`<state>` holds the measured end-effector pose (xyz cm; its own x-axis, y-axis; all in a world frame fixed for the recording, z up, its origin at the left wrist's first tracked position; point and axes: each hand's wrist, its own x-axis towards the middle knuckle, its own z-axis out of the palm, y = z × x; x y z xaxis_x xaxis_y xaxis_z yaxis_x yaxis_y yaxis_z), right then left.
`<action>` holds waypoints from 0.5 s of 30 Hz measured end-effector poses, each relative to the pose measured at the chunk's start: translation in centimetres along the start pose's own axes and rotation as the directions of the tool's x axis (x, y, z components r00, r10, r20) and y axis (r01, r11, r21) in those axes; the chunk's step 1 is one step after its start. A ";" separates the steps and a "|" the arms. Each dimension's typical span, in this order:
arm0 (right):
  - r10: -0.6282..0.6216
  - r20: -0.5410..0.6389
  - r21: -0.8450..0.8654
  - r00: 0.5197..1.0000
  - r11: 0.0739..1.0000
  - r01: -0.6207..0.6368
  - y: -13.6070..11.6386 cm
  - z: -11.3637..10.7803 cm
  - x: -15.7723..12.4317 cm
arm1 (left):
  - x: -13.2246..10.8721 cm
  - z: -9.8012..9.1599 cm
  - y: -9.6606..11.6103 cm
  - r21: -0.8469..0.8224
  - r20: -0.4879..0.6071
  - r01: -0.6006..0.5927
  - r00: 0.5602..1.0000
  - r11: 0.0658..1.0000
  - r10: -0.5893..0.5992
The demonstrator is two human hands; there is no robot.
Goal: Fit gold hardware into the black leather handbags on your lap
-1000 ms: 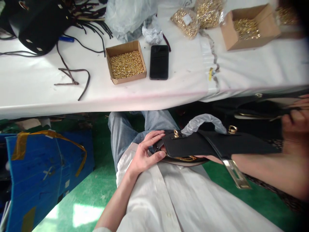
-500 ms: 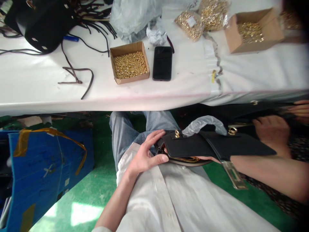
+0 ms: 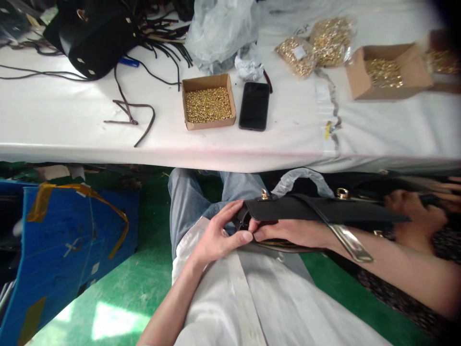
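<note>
A black handbag (image 3: 317, 211) with gold fittings lies over my lap, below the table edge. Its handle (image 3: 300, 177) is wrapped in clear plastic. A black strap ending in a gold metal plate (image 3: 351, 244) crosses the bag. My left hand (image 3: 218, 235) grips the bag's left end, thumb and fingers closed round the edge. My right hand (image 3: 288, 231) reaches under the bag and pinches that same left edge, fingertips meeting my left thumb.
On the white table (image 3: 72, 120) stand an open box of gold hardware (image 3: 209, 102), a black phone (image 3: 254, 105), bags of gold parts (image 3: 313, 48), another box (image 3: 389, 72), black cords and a black bag (image 3: 97, 38). Another person's hands (image 3: 414, 211) work at the right. A blue box (image 3: 65, 250) stands on the green floor.
The bag has tipped flatter and edge-on to me. My right hand's fingers have come out at the bag's left edge beside my left thumb. The view shifted, so the table sits lower and further right.
</note>
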<state>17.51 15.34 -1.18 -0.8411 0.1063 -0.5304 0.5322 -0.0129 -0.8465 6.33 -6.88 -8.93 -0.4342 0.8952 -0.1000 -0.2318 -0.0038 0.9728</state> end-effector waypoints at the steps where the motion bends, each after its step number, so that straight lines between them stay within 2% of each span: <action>1: 0.012 0.041 -0.006 0.999 1.000 -0.012 -0.1 0.0 0.1 | -0.1 -0.1 0.0 -0.006 -0.006 0.003 1.000 1.000 -0.003; 3: 0.062 0.073 0.015 0.995 0.998 -0.063 0.0 0.3 -0.1 | -0.3 -0.2 0.0 -0.011 -0.014 0.016 1.000 1.000 -0.016; 7: 0.181 -0.017 0.150 0.983 0.973 -0.177 0.5 1.6 -0.7 | -1.0 -0.4 0.2 0.030 -0.044 0.056 0.998 0.998 -0.055; 12: 0.150 -0.103 0.193 0.983 0.973 -0.128 0.8 2.8 -0.7 | -1.9 0.3 0.4 0.089 -0.143 0.130 0.983 0.987 -0.117; 15: 0.124 -0.135 0.197 0.983 0.976 -0.096 1.2 3.0 -0.4 | -2.1 1.0 0.4 0.085 -0.194 0.133 0.974 0.987 -0.114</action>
<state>18.20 12.29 -2.08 -0.7475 0.2373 -0.6204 0.5811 -0.2188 -0.7838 8.05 -8.35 -8.14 -0.5652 0.7865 -0.2491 -0.2125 0.1530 0.9651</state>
